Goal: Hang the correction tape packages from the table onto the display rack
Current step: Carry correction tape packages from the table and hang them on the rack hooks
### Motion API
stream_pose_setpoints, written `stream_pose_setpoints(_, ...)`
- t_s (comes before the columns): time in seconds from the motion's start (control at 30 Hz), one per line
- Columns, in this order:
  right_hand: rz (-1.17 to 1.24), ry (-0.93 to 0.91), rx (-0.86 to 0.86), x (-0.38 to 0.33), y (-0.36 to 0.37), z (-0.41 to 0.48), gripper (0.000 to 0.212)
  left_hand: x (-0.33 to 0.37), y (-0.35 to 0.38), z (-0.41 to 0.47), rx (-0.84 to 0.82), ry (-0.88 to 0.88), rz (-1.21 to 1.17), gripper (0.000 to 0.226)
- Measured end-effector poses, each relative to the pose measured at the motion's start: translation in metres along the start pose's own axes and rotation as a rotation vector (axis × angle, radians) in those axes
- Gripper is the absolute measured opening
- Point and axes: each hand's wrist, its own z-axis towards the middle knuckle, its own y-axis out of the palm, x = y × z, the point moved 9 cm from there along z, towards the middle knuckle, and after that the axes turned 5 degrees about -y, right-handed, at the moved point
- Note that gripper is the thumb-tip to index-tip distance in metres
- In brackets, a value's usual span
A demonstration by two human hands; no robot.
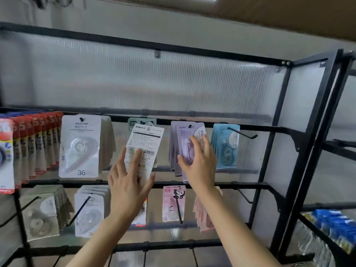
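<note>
The left hand lies with fingers straight and spread, pressed flat against a correction tape package. This is a white rectangular card, printed text side outward, tilted with its top toward 1 o'clock and its punched hole just under the rail. The right hand is well apart at 3 o'clock. Its fingers are extended over the clear blister of the front lilac package, which hangs on a peg, and its thumb is at that card's left edge. A pale blue stack hangs at 3 o'clock on a thin wire hook. A glossy white blister pack marked 36 hangs at 9 o'clock. The display rack is black square metal tubing backed by ribbed translucent panels.
</note>
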Motion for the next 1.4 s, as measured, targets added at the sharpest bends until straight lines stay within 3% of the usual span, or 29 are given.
stream_pose_setpoints(0.57,0.028,0.021,-0.138,0.006,0.035,0.01,0.076,-0.014,-0.008,0.001,-0.094,-0.001,0.015,0.079)
stream_pose_setpoints(0.73,0.124,0.003,-0.06,-0.004,0.01,-0.013,0.075,-0.006,-0.016,-0.006,-0.103,0.022,-0.136,0.077)
stream_pose_setpoints(0.83,0.323,-0.019,0.0,-0.015,-0.005,-0.031,0.063,-0.001,-0.019,-0.012,-0.111,0.059,-0.219,0.076)
stream_pose_setpoints(0.9,0.607,0.046,-0.112,-0.025,0.0,-0.041,0.061,0.005,-0.021,-0.016,-0.122,0.091,-0.262,0.074)
stream_pose_setpoints(1.0,1.043,0.146,-0.347,-0.043,0.018,-0.046,0.088,0.018,-0.019,-0.026,-0.172,0.138,-0.333,0.071)
stream_pose_setpoints(1.07,1.187,0.153,-0.447,-0.052,0.024,-0.043,0.099,0.026,-0.017,-0.032,-0.233,0.164,-0.411,0.07)
stream_pose_setpoints(1.23,1.333,0.227,-0.548,-0.061,0.034,-0.041,0.101,0.036,-0.013,-0.04,-0.372,0.177,-0.627,0.063)
stream_pose_setpoints(1.4,1.195,0.285,-0.358,-0.055,0.032,-0.039,0.093,0.028,-0.011,-0.045,-0.346,0.129,-0.623,0.059)
